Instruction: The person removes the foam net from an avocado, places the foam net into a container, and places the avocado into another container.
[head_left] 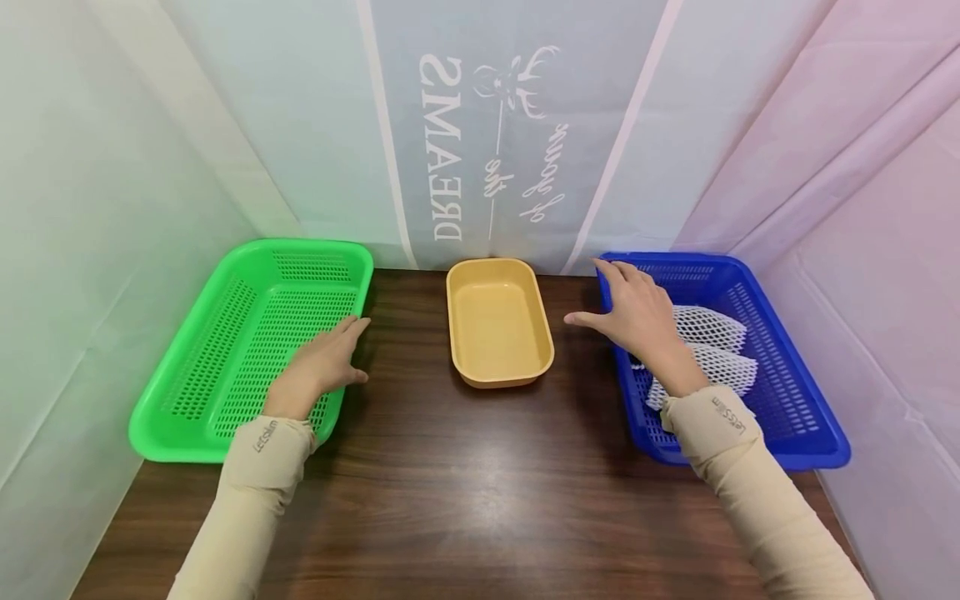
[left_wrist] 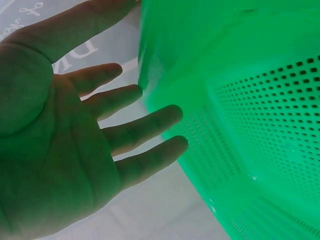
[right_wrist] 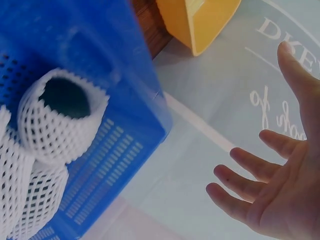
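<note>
My left hand [head_left: 318,367] hovers over the right side of a green plastic basket [head_left: 180,450], fingers spread and holding nothing. In the left wrist view its palm faces the camera beside the basket wall [left_wrist: 175,60]. Above the left rim of a blue plastic basket [head_left: 795,367] is my right hand [head_left: 641,321], thumb and fingers apart, nothing in its grasp. The blue basket holds several items in white foam net sleeves [head_left: 708,327]. A dark green rounded surface [right_wrist: 65,97] shows through the open end of one sleeve; its kind is hidden.
Between the two baskets a yellow rectangular tray [head_left: 498,333] sits on the dark wooden table [head_left: 480,483]. A grey printed cloth [head_left: 510,167] hangs right behind them. Pale cloth walls [head_left: 60,250] stand at both sides, close to the outer basket rims.
</note>
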